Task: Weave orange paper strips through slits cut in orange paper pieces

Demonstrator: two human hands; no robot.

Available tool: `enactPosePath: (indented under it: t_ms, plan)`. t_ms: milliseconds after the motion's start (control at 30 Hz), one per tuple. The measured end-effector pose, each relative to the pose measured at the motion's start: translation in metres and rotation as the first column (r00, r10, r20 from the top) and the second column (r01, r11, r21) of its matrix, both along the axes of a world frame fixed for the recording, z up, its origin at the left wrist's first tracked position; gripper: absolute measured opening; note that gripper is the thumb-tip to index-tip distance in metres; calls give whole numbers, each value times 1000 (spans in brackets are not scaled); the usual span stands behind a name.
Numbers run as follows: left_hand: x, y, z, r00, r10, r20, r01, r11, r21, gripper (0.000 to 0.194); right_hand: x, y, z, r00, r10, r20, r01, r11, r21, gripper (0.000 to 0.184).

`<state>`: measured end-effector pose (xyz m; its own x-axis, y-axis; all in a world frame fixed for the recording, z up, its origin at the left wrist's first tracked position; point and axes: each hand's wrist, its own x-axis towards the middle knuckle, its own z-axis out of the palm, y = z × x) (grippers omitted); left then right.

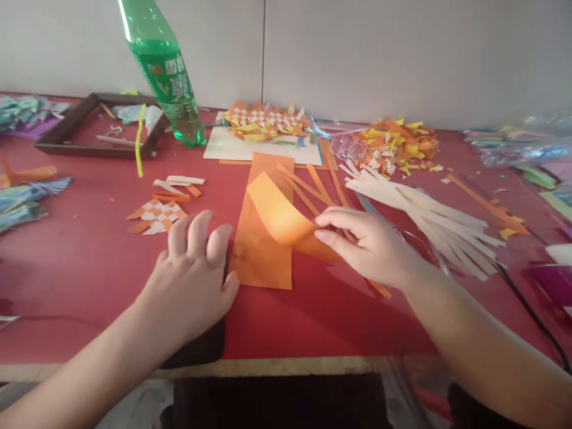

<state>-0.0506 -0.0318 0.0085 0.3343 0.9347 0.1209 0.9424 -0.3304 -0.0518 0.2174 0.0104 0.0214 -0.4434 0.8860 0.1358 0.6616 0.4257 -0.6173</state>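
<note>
Between thumb and fingers, my right hand (364,241) pinches one edge of a curled orange paper sheet (283,211). That sheet bends above another orange paper strip (263,268), which lies flat on the red table. My left hand (190,277) hovers with fingers spread, holding nothing, over a dark flat object (205,342) at the table edge. Just beyond its fingertips lies a small woven orange-and-white paper piece (156,215). Thin orange strips (308,185) lie behind my right hand. Scissors (369,205) are partly hidden behind that hand and wrist.
A green bottle (170,83) stands beside a dark frame (84,122) at the back left. White paper strips (429,217) fan out on the right. Yellow and orange scraps (397,143) are heaped behind them. A woven piece (266,122) rests on a white board (223,149).
</note>
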Motion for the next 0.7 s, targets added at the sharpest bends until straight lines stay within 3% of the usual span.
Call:
enactPosePath:
  t_ms: [67, 133, 233, 300, 367, 433, 533, 633, 700]
  plan:
    - [1, 9, 4, 991, -62, 119, 55, 997, 56, 62, 4, -1, 5, 999, 45, -11, -45, 999, 14, 16]
    - [4, 22, 12, 938, -246, 244, 228, 968, 101, 85, 6, -1, 12, 994, 104, -25, -104, 995, 7, 17]
    - [12, 48, 25, 786, -443, 430, 482, 876, 22, 103, 9, 0, 24, 986, 164, -41, -164, 986, -17, 21]
    - [15, 65, 32, 684, -473, 555, 587, 809, -33, 97, 13, 1, 30, 984, 174, -40, -173, 985, 19, 22]
    - [13, 78, 36, 653, -412, 635, 609, 785, -117, 75, 22, 4, 33, 989, 149, -16, -147, 985, 93, 20]
    - [8, 86, 39, 635, -339, 694, 611, 770, -183, 67, 34, 8, 34, 995, 92, 42, -96, 987, 125, 20]
    - [1, 92, 38, 613, -249, 750, 580, 787, -213, 50, 53, 14, 32, 995, 13, 102, -17, 999, 45, 24]
    - [-3, 95, 31, 652, -135, 747, 481, 834, -270, 33, 69, 19, 29, 992, -18, 121, 27, 997, -75, 21]
    - [-3, 96, 24, 664, -58, 746, 425, 849, -313, 28, 74, 23, 27, 983, -35, 182, 52, 995, -89, 17]
